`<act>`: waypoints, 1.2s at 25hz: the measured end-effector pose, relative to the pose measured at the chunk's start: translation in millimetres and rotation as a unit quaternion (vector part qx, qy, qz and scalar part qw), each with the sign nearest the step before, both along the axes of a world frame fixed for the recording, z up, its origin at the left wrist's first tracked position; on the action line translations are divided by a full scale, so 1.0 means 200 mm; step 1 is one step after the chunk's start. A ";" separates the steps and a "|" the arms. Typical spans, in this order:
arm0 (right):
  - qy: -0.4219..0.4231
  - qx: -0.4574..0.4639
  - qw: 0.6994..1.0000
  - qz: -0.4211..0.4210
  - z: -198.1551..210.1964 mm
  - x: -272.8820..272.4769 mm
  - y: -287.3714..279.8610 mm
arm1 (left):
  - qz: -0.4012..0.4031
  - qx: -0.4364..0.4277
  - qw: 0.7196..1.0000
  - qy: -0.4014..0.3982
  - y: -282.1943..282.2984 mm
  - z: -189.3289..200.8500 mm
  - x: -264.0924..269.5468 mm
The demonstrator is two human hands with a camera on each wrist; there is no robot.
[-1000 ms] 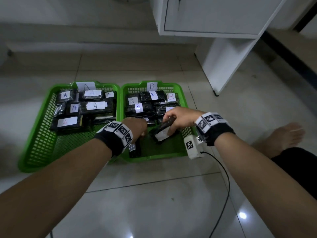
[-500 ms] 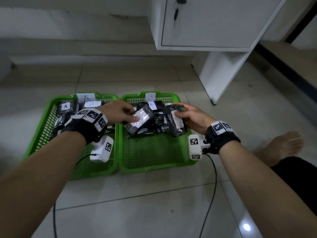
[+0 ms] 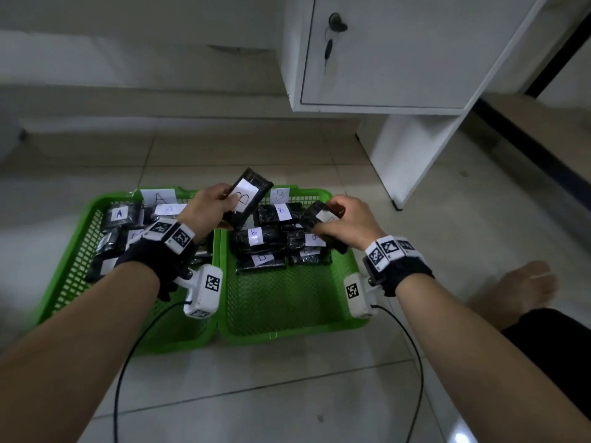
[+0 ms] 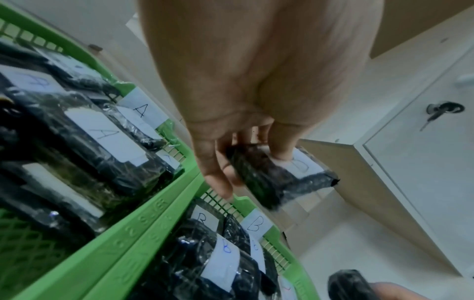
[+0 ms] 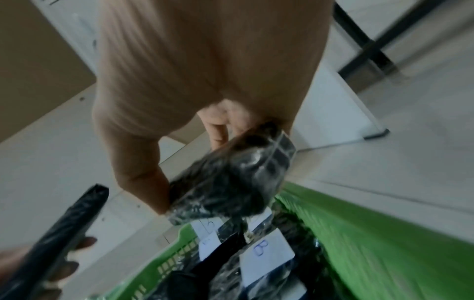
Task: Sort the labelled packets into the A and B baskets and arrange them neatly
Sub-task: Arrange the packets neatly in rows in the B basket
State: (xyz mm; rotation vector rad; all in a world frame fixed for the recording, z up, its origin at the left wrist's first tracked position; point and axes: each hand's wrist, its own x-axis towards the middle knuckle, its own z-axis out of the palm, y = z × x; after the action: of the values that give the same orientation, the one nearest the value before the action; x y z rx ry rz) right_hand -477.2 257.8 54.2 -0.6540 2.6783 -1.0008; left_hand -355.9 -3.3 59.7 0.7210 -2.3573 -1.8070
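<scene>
- On the tiled floor (image 3: 287, 394), two green baskets sit side by side, touching along their inner rims: the A basket (image 3: 73, 251) on the left, the B basket (image 3: 287, 330) on the right.
- Left hand (image 3: 208, 209) is up above the join between the baskets, its grip closed on a black wrapped packet (image 3: 248, 199); thumb on the white label, fingers behind, seen plainly from the left wrist view (image 4: 282, 174).
- That packet is tilted, its far end raised over the back rim, and the label reads B.
- Right hand (image 3: 348, 222) is over the right back part of the B basket, its grip closed round a second black packet (image 3: 319, 219); the right wrist view shows its shiny wrap (image 5: 231, 176) pinched between thumb and fingers. Its label is partly covered, so the letter can't be read.
- Inside the B basket, B-labelled packets (image 3: 259, 238) lie packed against the back half; the near half shows bare mesh.
- The A basket holds A-labelled packets (image 3: 120, 215) toward its back, partly hidden by the left wrist.
- Paper tags marked A (image 3: 159, 197) and B (image 3: 280, 195) stand on the back rims.
- Behind, a white cabinet (image 3: 399, 52) with a key in its lock.
- A bare foot (image 3: 524, 282) rests on the floor to the right.
</scene>
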 end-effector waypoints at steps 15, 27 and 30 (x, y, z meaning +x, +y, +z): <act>0.044 0.132 0.981 0.138 -0.14 -0.11 -0.17 | -0.050 -0.257 0.965 0.034 -0.01 -0.12 -0.07; 0.086 0.016 0.980 0.180 0.03 -0.11 -0.43 | -0.029 -0.287 0.954 0.081 -0.06 -0.07 -0.14; 0.102 0.016 0.977 0.187 0.08 -0.13 -0.51 | -0.047 -0.278 0.956 0.082 -0.09 -0.04 -0.19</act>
State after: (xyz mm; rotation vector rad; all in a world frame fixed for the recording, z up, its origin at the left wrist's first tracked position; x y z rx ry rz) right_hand -503.5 155.8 69.6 -1.2590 2.5835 -0.8246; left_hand -393.6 -21.5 51.9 0.3709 -2.6226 -1.0736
